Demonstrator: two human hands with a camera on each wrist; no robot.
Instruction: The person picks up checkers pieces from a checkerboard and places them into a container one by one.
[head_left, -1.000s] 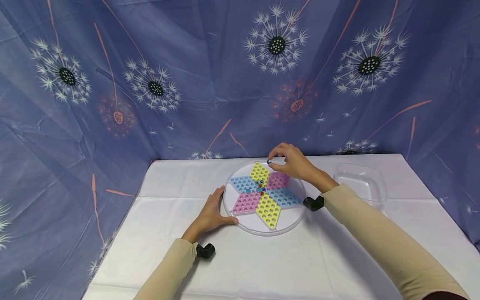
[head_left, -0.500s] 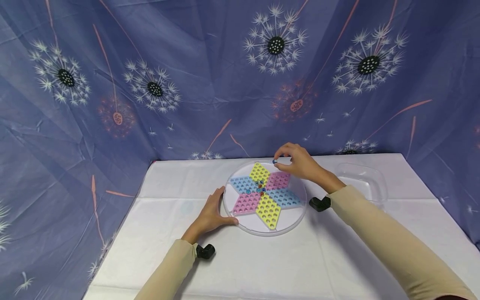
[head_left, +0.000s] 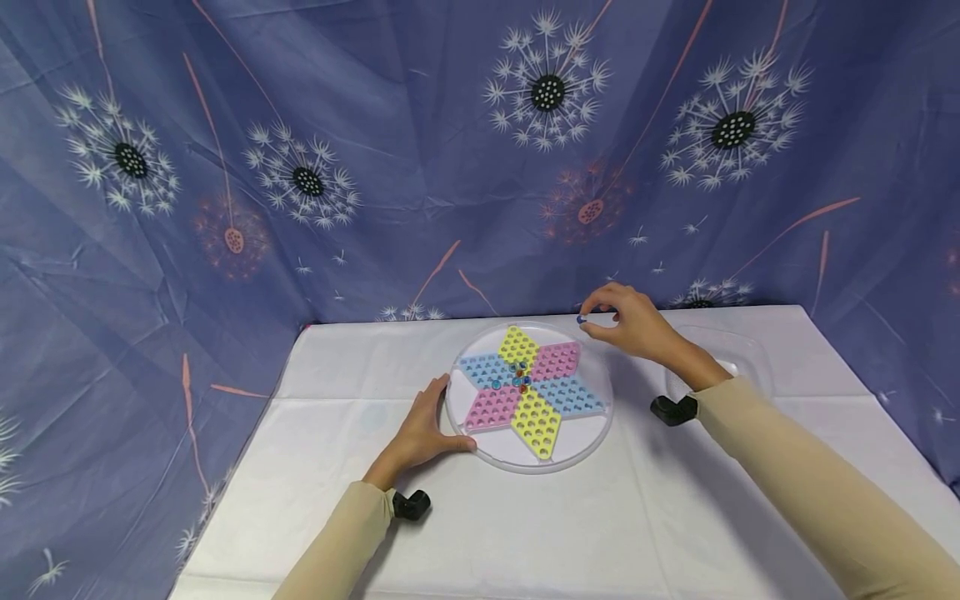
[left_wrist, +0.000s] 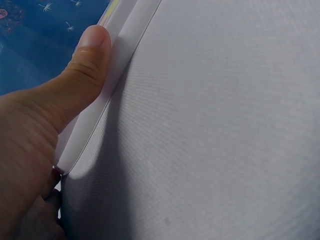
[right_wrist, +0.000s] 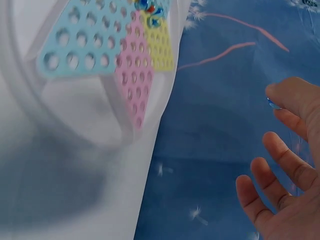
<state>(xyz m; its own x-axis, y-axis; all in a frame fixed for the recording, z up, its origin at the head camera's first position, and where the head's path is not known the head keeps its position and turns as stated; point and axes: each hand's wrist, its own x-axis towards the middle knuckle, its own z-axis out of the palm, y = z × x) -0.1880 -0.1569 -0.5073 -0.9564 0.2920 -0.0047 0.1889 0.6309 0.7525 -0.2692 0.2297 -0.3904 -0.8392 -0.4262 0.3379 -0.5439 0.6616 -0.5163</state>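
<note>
In the head view, a round white Chinese checkers board [head_left: 583,435] lies on the table, with a star of yellow, blue and pink points. Several glass marbles [head_left: 517,381] sit around its centre, one a little to the left. My left hand [head_left: 420,429] rests against the board's left rim, fingers along the side and thumb straight along the front; the left wrist view shows the thumb [left_wrist: 85,72] on the rim wall. Beyond the board's back right edge, my right hand [head_left: 632,325] pinches a blue marble [head_left: 581,319] between thumb and index finger, the other fingers loosely spread.
A clear plastic tray [head_left: 753,350] stands at the back right of the white-covered table [head_left: 540,533], partly behind the right forearm. A blue dandelion-print cloth [head_left: 420,167] hangs along the back edge. Both wrists wear a black camera mount [head_left: 411,505].
My right hand has moved right with the blue marble, from above the board's back edge to beyond its right side. The left hand and the board stay where they were.
</note>
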